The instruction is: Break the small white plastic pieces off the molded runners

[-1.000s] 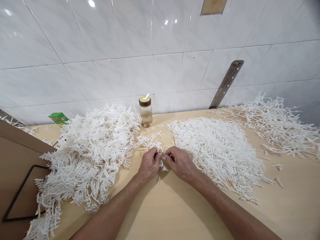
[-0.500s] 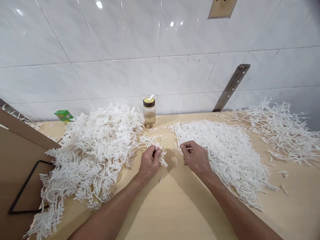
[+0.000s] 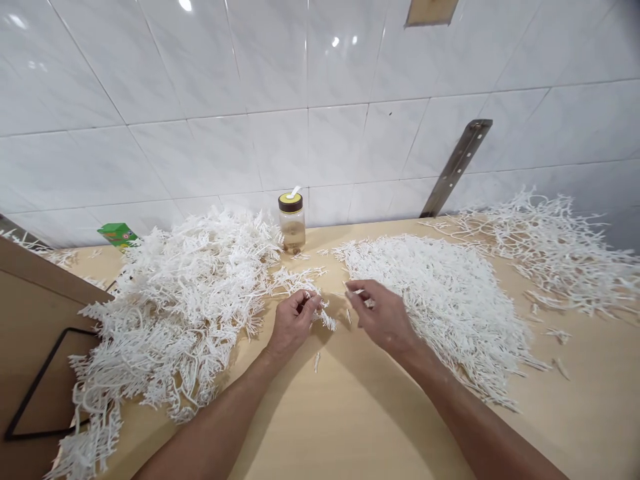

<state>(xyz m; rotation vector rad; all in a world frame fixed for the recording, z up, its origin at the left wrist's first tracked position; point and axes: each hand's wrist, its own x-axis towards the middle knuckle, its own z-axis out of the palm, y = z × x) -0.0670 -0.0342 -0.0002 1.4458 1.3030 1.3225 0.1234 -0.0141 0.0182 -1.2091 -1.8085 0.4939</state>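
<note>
Between two white heaps, my left hand [image 3: 293, 323] pinches a small branched white sprig [image 3: 327, 320], whose tips stick out past the thumb. My right hand [image 3: 381, 315] is closed in a pinch a short way to the right, with a thin white piece [image 3: 345, 287] at its fingertips. A tangled heap of white branched sprigs [image 3: 190, 293] lies to the left of my left hand. Beside my right hand spreads a flatter pile of short white pieces [image 3: 445, 293]. A few loose bits [image 3: 317, 362] lie on the tabletop [image 3: 330, 420].
A jar [image 3: 292, 223] with a yellow and dark lid stands near the tiled wall [image 3: 280, 150]. Bare white stems [image 3: 565, 253] lie at the far right. A green box [image 3: 117, 233] and a brown panel [image 3: 35, 300] are at the left. A metal strip [image 3: 455, 167] leans on the wall.
The view has shifted slightly, so most things appear a little farther left. Both hands keep their pinch, and the thin piece at my right fingertips now shows more clearly.
</note>
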